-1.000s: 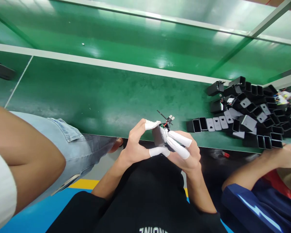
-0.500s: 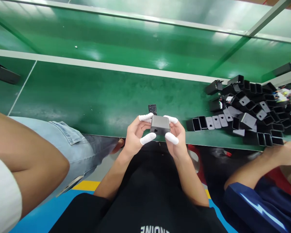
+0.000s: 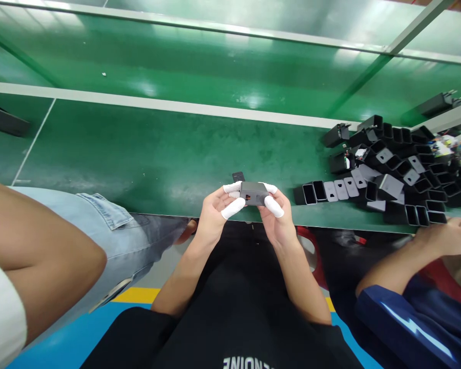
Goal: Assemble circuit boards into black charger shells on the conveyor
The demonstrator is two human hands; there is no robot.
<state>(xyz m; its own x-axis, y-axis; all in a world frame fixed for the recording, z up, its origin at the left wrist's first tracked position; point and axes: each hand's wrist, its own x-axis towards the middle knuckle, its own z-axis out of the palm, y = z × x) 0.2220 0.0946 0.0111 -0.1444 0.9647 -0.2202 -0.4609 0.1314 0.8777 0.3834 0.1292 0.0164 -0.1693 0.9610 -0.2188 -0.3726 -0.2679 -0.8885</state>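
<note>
Between both hands I hold a dark grey box-shaped housing (image 3: 258,197) just above the table's near edge. An opening with something orange inside shows on the side facing me. My left hand (image 3: 219,209) grips its left side, and my right hand (image 3: 277,211) grips its right side. White finger covers sit on the thumbs and some fingers of both hands. Just beyond the housing, a small flat black piece (image 3: 237,177) lies on the green table (image 3: 169,164), partly hidden by my fingers and the housing.
Several black housings (image 3: 407,164) are heaped at the right, beside a row of light grey end pieces (image 3: 341,189). A black device (image 3: 5,120) lies far left. One person's arm (image 3: 42,261) is close on my left; another person's hand (image 3: 451,236) rests at the right.
The housing has tilted in my hands, so its side with the opening faces me more and its upper face shows less. Both hands still hold it.
</note>
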